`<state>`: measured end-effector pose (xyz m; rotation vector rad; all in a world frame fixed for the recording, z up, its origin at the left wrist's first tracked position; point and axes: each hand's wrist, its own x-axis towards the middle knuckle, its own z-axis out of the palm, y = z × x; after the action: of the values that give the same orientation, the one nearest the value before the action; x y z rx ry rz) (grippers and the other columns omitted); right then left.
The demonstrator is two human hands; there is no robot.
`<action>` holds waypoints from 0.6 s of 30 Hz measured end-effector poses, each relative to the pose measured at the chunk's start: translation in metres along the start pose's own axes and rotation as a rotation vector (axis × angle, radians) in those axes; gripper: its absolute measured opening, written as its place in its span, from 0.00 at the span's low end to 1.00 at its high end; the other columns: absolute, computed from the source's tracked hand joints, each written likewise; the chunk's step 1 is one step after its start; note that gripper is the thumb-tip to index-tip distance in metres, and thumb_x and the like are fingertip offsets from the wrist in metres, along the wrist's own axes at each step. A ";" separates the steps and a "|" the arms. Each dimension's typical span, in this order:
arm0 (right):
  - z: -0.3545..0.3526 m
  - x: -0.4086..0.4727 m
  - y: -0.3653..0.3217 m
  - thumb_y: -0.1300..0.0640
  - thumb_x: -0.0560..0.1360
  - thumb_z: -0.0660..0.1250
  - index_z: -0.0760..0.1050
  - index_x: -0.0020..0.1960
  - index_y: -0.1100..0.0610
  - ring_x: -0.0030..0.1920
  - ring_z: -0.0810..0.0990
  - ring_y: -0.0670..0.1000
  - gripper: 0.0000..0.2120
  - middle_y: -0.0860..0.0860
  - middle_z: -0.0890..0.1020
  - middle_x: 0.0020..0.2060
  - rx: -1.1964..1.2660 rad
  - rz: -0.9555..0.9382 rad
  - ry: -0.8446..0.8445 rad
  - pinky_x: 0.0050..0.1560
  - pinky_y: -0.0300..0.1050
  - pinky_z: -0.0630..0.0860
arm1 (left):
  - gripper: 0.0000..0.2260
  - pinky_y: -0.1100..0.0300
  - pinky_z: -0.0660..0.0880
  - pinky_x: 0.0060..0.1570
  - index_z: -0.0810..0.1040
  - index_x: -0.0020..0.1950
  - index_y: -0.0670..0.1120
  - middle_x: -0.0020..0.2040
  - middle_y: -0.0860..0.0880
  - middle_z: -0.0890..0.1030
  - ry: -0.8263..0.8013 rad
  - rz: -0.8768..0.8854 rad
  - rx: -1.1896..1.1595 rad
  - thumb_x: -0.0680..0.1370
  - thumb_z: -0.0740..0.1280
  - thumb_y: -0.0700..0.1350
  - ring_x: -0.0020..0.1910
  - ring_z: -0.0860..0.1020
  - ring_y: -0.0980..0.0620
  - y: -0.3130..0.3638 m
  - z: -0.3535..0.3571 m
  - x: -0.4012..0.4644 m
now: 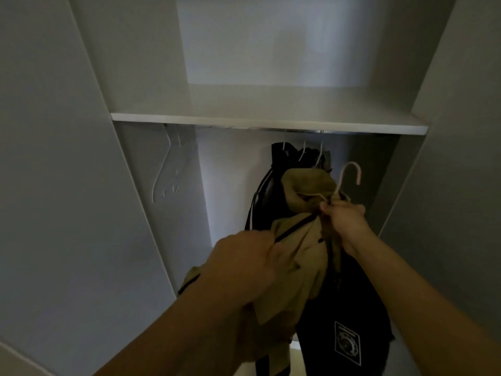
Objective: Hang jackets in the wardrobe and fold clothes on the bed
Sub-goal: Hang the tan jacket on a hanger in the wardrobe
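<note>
I face an open white wardrobe (151, 77). A tan jacket (298, 256) with a dark zipper hangs bunched on a pale pink hanger (349, 175), held below the rail. My right hand (344, 221) grips the hanger's neck together with the jacket collar. My left hand (244, 261) grips the jacket's front edge by the zipper, lower and to the left. The hanger's hook points up, free of the rail (303, 130). Behind the tan jacket, dark jackets (273, 185) hang on white hangers from the rail.
A white shelf (268, 122) spans the wardrobe just above the rail. Empty white hangers (169, 169) hang at the rail's left end. A black garment with a white square print (348, 343) hangs low at the right. Wardrobe side panels close in left and right.
</note>
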<state>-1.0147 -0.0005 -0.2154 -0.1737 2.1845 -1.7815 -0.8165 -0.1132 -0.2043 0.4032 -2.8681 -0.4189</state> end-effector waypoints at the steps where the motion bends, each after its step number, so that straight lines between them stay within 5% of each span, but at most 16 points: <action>1: -0.008 0.003 -0.002 0.56 0.78 0.67 0.68 0.59 0.59 0.55 0.75 0.55 0.14 0.55 0.66 0.63 0.019 0.028 0.025 0.61 0.52 0.74 | 0.12 0.71 0.61 0.37 0.73 0.50 0.49 0.40 0.56 0.71 -0.039 0.003 0.029 0.83 0.56 0.54 0.39 0.69 0.60 -0.005 -0.006 -0.016; 5: -0.010 -0.003 -0.013 0.58 0.80 0.62 0.77 0.55 0.54 0.56 0.79 0.56 0.07 0.57 0.73 0.65 0.183 0.015 -0.148 0.56 0.49 0.76 | 0.10 0.69 0.62 0.33 0.71 0.45 0.52 0.37 0.57 0.73 -0.140 -0.042 0.183 0.82 0.55 0.54 0.37 0.73 0.59 -0.020 -0.020 -0.031; 9: 0.019 -0.022 -0.021 0.58 0.80 0.63 0.79 0.56 0.61 0.58 0.78 0.60 0.10 0.62 0.77 0.58 0.180 -0.047 -0.327 0.59 0.53 0.76 | 0.10 0.58 0.70 0.34 0.68 0.44 0.49 0.37 0.49 0.74 -0.091 -0.057 -0.279 0.82 0.57 0.52 0.34 0.73 0.53 -0.001 0.012 0.028; 12: 0.032 -0.026 -0.022 0.56 0.78 0.66 0.78 0.52 0.68 0.59 0.76 0.61 0.13 0.61 0.70 0.63 0.037 -0.107 -0.272 0.63 0.53 0.74 | 0.13 0.64 0.66 0.32 0.69 0.41 0.45 0.33 0.50 0.69 -0.046 -0.028 -0.445 0.84 0.55 0.46 0.31 0.67 0.55 0.007 0.036 0.054; 15: 0.028 -0.026 -0.027 0.57 0.78 0.66 0.77 0.50 0.62 0.58 0.74 0.57 0.08 0.55 0.66 0.62 -0.003 -0.138 -0.148 0.60 0.45 0.72 | 0.17 0.62 0.62 0.31 0.67 0.35 0.45 0.30 0.52 0.67 0.104 -0.001 -0.345 0.84 0.55 0.47 0.29 0.66 0.56 0.007 0.045 0.044; 18: 0.012 -0.017 -0.027 0.57 0.78 0.66 0.69 0.49 0.55 0.55 0.74 0.53 0.06 0.54 0.65 0.59 0.045 -0.093 -0.062 0.61 0.50 0.72 | 0.17 0.69 0.61 0.30 0.69 0.37 0.47 0.29 0.56 0.66 0.128 0.113 -0.281 0.84 0.55 0.50 0.27 0.66 0.60 0.005 0.044 0.018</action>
<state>-0.9974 -0.0120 -0.1883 -0.3205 2.1232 -1.8468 -0.8455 -0.1031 -0.2408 0.2079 -2.6409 -0.7340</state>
